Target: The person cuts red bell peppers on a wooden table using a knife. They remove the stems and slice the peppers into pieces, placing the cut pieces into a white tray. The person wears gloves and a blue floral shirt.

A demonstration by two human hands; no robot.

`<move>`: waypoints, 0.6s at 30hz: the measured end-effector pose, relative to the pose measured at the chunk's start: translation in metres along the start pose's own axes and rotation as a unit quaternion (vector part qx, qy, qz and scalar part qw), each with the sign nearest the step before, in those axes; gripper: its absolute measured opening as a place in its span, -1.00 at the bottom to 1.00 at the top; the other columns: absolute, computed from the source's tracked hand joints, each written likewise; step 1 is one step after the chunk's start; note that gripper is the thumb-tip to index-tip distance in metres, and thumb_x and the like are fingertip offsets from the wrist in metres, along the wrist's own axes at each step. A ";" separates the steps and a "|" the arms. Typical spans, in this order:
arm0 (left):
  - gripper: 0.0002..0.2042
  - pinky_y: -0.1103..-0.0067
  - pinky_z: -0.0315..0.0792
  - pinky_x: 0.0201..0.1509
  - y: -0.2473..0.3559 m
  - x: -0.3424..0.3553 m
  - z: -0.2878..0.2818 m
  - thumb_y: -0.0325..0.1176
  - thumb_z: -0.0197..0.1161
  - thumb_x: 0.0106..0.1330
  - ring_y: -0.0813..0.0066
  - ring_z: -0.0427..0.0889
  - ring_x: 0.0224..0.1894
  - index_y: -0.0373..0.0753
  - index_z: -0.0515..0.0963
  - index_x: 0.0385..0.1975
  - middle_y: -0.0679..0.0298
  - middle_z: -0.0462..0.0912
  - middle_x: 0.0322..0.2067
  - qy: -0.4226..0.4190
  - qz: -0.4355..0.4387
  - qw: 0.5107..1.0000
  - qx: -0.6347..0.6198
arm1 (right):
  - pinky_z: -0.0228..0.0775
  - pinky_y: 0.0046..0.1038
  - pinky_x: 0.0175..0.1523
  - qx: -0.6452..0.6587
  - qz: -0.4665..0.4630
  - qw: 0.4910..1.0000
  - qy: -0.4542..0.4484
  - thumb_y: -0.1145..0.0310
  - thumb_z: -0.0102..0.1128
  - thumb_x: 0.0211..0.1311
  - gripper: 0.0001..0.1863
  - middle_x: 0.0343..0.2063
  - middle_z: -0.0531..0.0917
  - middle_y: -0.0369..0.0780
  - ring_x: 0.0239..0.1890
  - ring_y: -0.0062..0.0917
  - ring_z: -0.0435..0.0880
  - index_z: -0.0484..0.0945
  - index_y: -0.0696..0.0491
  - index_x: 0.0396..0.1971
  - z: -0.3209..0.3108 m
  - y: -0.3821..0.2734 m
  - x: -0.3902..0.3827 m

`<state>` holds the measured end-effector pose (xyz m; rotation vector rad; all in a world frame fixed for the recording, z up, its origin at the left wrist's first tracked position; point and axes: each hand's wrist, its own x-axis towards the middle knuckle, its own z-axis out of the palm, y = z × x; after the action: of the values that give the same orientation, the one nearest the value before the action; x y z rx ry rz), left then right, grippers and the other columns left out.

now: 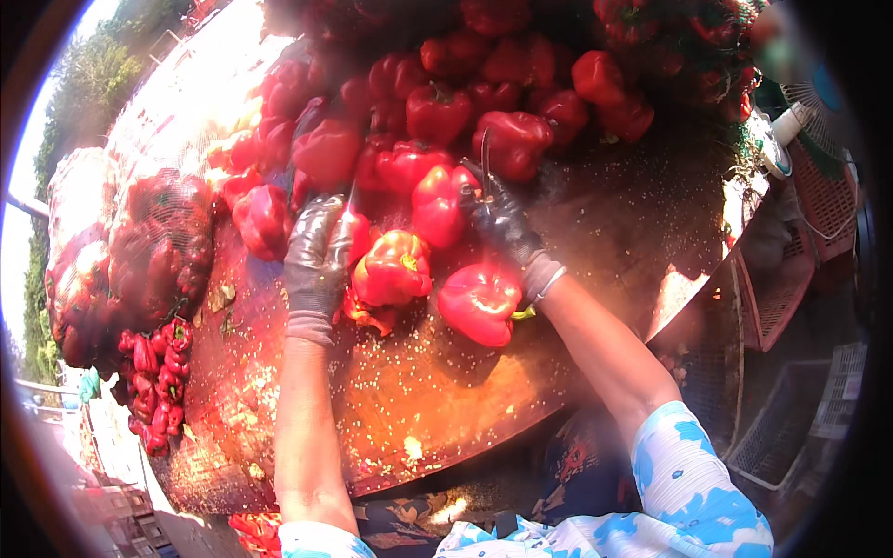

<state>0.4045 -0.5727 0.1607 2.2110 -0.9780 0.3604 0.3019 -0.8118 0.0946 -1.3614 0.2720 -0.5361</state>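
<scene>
My left hand [317, 246], in a dark, wet-looking glove, has its fingers curled among red bell peppers. One red pepper [358, 234] lies against its thumb side; what the fingers hold is hidden. My right hand [507, 223], gloved the same way, is closed around a thin curved metal blade [485, 153] that points away from me, like a small knife. Its fingertips are beside a red bell pepper [439, 206]. Nearer to me rest an orange-red pepper [393, 268] and a larger red pepper [481, 303] with a green stem.
A heap of red peppers [437, 113] covers the far side of the seed-strewn brown table [419, 400]. Full mesh sacks [160, 242] stand at the left, with smaller peppers [158, 381] below. Plastic crates [777, 279] and a fan [819, 102] are at the right.
</scene>
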 end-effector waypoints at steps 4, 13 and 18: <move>-0.64 0.27 0.34 0.27 0.096 -0.073 -0.023 -0.33 0.23 0.31 0.03 0.52 0.14 -0.29 0.51 0.08 0.01 0.56 0.08 0.161 -0.011 0.986 0.049 | 0.44 -0.39 0.04 0.029 0.080 0.996 -0.025 0.24 0.20 0.32 -0.49 -0.12 0.64 -0.17 -0.12 -0.49 0.60 0.38 0.02 0.24 0.037 0.014 -0.017; -0.47 0.35 0.41 0.20 0.137 -0.124 -0.062 -0.10 0.37 0.17 0.06 0.53 0.12 -0.19 0.49 0.12 0.04 0.54 0.07 -0.190 -0.123 0.972 0.056 | 0.44 -0.53 -0.46 0.139 0.113 0.977 -0.113 0.38 0.20 0.31 -0.59 -0.18 0.64 -0.31 -0.48 -0.63 0.59 0.40 -0.04 0.15 0.079 -0.001 -0.077; -0.31 0.22 0.49 0.02 0.128 -0.126 -0.086 0.30 -0.01 0.31 -0.08 0.65 -0.09 -0.06 0.34 0.30 -0.14 0.66 -0.21 -0.254 -0.377 0.871 0.188 | 0.36 -0.56 -0.52 0.023 0.232 0.966 -0.115 0.26 0.24 0.31 -0.45 -0.34 0.58 -0.34 -0.57 -0.66 0.49 0.30 -0.01 0.25 0.048 -0.055 -0.152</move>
<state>0.2270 -0.5069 0.2220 2.9095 -0.1994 -0.4553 0.1848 -0.6995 0.1399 -1.2481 0.3718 0.0082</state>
